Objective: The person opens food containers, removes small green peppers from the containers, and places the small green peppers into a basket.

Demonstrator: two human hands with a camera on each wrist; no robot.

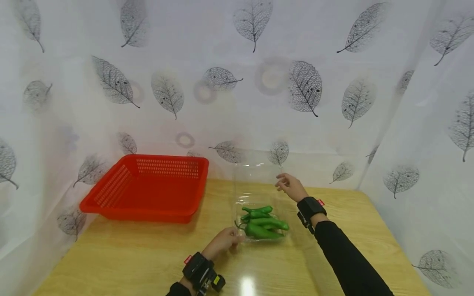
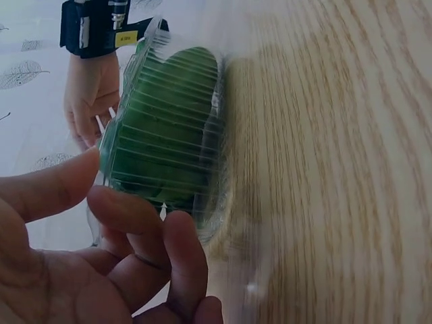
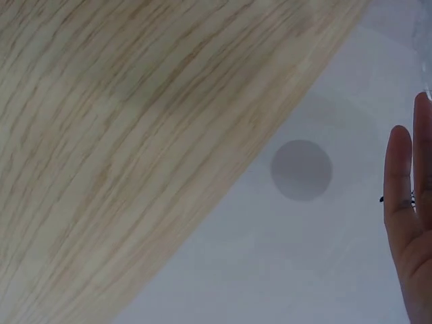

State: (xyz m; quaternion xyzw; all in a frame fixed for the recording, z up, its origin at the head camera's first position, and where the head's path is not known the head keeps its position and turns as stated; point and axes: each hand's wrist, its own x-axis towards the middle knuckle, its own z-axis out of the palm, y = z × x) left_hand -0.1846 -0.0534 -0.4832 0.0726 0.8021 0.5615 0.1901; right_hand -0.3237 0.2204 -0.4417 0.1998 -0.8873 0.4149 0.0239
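A clear plastic clamshell box lies on the table with its lid raised at the back. Several green peppers fill its base; through the ribbed side they show as green peppers in the left wrist view. At the box's front left corner, my left hand pinches the rim between thumb and fingers. My right hand is at the right edge of the raised lid, fingers extended; whether the fingertips touch the plastic is hard to tell. In the right wrist view only part of that hand shows.
A red plastic basket with slotted sides stands on the left of the wooden table. Behind and at both sides hangs a white curtain printed with grey leaves.
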